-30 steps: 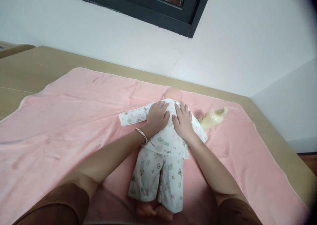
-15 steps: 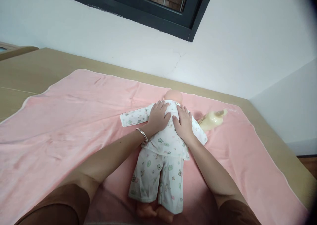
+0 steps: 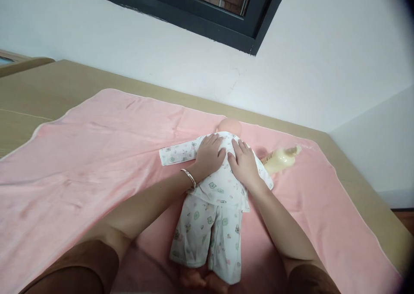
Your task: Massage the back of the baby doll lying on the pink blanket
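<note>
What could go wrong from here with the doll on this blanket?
The bracelet near the left hand might snag the shirt on the doll. The bottle, lying on its side beyond the right hand, might roll if bumped. The creased blanket might bunch if the hands shift.

Plain indoor room: white wall (image 3: 129,48), barred window (image 3: 200,13).

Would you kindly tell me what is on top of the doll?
The left hand and right hand rest on the doll, over its shirt, near the head. The shirt beneath them is covered from view.
</note>
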The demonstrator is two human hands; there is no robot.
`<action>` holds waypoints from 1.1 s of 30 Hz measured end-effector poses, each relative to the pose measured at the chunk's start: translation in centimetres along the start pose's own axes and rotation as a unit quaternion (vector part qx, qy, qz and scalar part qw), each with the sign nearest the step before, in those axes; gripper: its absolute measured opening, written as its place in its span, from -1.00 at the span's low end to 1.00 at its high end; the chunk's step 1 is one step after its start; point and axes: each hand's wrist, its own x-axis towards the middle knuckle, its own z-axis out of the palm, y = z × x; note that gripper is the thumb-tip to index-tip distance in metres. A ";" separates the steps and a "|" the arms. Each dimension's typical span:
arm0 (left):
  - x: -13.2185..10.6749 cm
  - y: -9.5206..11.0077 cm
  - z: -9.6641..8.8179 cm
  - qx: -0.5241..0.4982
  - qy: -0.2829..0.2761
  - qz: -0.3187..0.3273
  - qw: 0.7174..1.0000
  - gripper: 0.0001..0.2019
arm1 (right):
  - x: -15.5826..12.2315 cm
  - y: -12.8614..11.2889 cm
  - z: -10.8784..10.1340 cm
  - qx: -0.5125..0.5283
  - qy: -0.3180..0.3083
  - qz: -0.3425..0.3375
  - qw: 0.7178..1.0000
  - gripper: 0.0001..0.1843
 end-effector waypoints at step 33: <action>-0.2 0.8 -1.0 0.072 -0.012 -0.007 0.997 -0.72 | -1.2 -1.7 0.1 -0.075 0.082 0.042 0.993 -0.51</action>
